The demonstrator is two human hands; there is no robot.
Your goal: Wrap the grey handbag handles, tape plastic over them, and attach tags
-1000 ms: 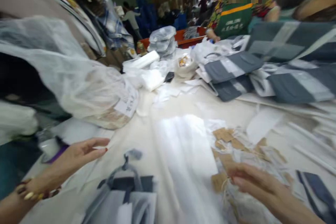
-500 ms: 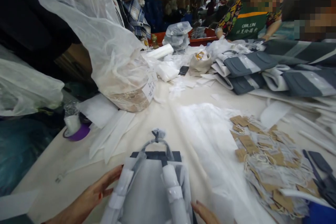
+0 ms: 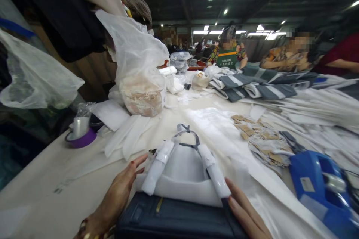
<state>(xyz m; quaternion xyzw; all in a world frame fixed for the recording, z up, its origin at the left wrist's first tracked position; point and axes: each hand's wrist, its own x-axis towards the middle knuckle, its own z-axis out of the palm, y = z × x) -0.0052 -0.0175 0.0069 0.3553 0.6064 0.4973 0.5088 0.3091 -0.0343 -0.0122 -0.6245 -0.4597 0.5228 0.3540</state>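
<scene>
A dark navy backpack [image 3: 174, 218] lies in front of me, its dark base toward me and its looped top handle [image 3: 193, 134] pointing away. White foam sheet [image 3: 183, 190] covers its upper face. Both shoulder straps are wrapped in white padding, the left strap [image 3: 158, 166] and the right strap [image 3: 214, 173]. My left hand [image 3: 120, 186] is at the bag's left side, fingers stretched forward beside the strap. On the other side, my right hand [image 3: 244, 209] has its straight fingers against the right strap's lower end and the bag's edge. Both thumbs are hard to make out.
Brown tags [image 3: 258, 138] lie in a pile to the right, near a blue plastic container [image 3: 316, 190]. At the left are a purple tape roll [image 3: 82, 140] and a clear bag of brown pieces [image 3: 143, 95]. Grey bag parts [image 3: 238, 82] lie farther back, where co-workers are.
The bag's dark base now faces me, and foam shows across its lower front. My right hand has come further into view against the strap. The camera view has tilted up.
</scene>
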